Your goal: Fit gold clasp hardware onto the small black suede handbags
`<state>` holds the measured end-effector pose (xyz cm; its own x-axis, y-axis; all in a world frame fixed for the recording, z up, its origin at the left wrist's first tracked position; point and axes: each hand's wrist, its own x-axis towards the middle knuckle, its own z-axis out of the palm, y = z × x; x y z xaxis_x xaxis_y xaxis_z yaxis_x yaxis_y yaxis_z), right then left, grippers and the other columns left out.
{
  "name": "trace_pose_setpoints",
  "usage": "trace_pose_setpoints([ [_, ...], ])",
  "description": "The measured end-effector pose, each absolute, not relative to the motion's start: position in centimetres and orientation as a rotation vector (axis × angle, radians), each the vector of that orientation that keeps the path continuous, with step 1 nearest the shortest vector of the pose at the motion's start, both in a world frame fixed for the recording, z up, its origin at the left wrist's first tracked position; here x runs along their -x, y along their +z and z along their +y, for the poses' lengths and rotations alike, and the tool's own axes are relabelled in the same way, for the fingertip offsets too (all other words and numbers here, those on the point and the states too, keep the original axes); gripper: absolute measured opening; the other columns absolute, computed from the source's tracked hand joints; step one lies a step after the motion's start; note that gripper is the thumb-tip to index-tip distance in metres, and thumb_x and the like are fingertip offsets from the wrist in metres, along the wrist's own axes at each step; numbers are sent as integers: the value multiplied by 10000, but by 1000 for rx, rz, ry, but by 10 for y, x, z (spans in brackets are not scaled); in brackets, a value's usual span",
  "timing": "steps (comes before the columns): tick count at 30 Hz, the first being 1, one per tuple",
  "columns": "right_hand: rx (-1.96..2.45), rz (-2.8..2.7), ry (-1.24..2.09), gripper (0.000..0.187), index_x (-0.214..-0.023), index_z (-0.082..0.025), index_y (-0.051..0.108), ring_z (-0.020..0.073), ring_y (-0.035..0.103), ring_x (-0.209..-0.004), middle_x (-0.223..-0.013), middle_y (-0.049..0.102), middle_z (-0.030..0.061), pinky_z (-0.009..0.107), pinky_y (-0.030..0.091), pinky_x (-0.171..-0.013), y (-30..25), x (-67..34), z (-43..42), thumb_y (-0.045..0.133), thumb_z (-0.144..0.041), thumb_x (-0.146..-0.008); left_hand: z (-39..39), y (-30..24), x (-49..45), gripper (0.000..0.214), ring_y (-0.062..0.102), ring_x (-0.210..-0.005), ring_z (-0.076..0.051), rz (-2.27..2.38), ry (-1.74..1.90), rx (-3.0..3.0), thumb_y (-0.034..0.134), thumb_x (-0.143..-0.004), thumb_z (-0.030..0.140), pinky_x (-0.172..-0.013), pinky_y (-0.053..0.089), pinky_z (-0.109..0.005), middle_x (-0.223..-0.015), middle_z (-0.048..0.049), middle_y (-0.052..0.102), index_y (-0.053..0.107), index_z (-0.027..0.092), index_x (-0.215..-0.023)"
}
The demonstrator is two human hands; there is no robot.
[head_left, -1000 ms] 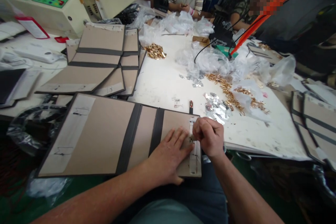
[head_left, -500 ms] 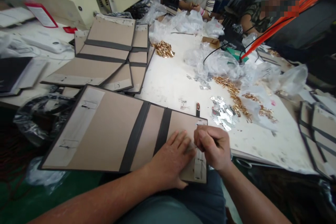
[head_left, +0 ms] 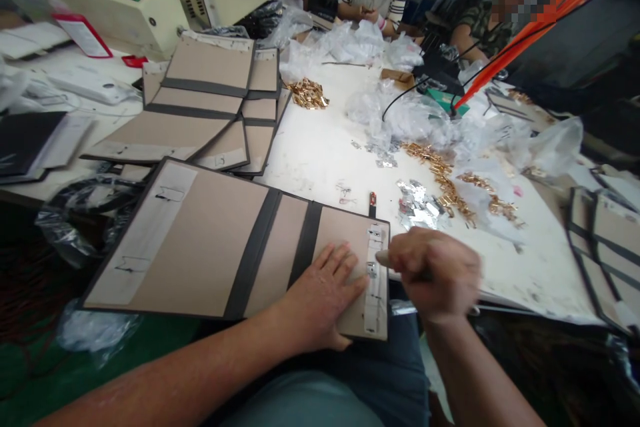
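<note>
An opened brown folder cover (head_left: 210, 240) with dark spine strips lies across my lap and the table edge. My left hand (head_left: 320, 293) rests flat on its right panel, fingers stretched out, next to a pale strip (head_left: 374, 280) along the right edge that carries a small metal fitting. Just right of that strip, off the cover, my right hand (head_left: 435, 270) is closed in a loose fist and blurred by motion; what it holds, if anything, is hidden. Silver fittings (head_left: 417, 207) and gold fittings (head_left: 445, 187) lie scattered on the white table (head_left: 320, 147) beyond.
More folder covers (head_left: 210, 100) are stacked at the left, behind them a cream machine (head_left: 100, 0). Plastic bags (head_left: 400, 113) and cables clutter the table's far side, where other people sit working. Another pile of covers (head_left: 605, 247) lies at the right.
My right hand has pulled away from the strip to the right, off the cover. The left hand stays flat on the panel. The view has shifted slightly.
</note>
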<state>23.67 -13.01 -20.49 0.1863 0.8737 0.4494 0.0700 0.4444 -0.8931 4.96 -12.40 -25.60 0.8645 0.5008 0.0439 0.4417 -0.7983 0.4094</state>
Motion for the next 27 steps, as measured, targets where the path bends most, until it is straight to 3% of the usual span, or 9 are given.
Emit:
trace_pose_setpoints([
  [10,1211,-1155,741,491,-536,-225,475,119,422,-462,-483,459,-28,270,343,-482,-216,-245,-134,547,-440,-972,-132,-251,-52,1016,182,-1573,-425,746,136,-2723,821,-670,633,-1284,60,-576,-1630,-223,367,463,206,-1519],
  [16,1410,-1009,747,506,-580,-206,504,109,414,-452,-487,477,-36,253,343,-478,-212,-263,-196,565,-517,-974,-138,-253,-52,1029,239,-1556,-404,801,188,-2778,854,-622,628,-1283,114,-570,-1631,-196,383,497,231,-1502],
  [19,1667,-810,803,543,-586,-196,522,102,408,-448,-472,462,-40,226,315,-440,-247,-265,-240,658,-625,-888,-142,-253,-50,941,305,-1525,-400,809,266,-2780,832,-653,626,-1280,150,-573,-1588,-169,457,551,226,-1457],
  [22,1679,-505,1112,586,-691,-185,611,98,395,-388,-496,487,-47,214,289,-368,-289,-249,-260,693,-760,-768,-147,-253,-48,753,422,-1449,-390,788,394,-2758,799,-701,584,-1264,220,-579,-1471,-128,582,637,234,-1348],
  [25,1415,-475,1184,561,-1013,-178,706,171,618,-534,-715,682,17,245,462,-442,-292,-224,-253,715,-697,-801,-152,-248,-46,673,527,-1350,-384,762,507,-2732,818,-672,481,-1210,345,-575,-1387,-117,644,672,231,-1279],
  [27,1283,-601,1086,523,-1128,-171,713,249,739,-816,-921,764,72,306,597,-683,-266,-210,-244,751,-597,-826,-155,-240,-41,715,564,-1309,-378,772,562,-2711,828,-637,395,-1167,418,-560,-1385,-123,645,650,226,-1309],
])
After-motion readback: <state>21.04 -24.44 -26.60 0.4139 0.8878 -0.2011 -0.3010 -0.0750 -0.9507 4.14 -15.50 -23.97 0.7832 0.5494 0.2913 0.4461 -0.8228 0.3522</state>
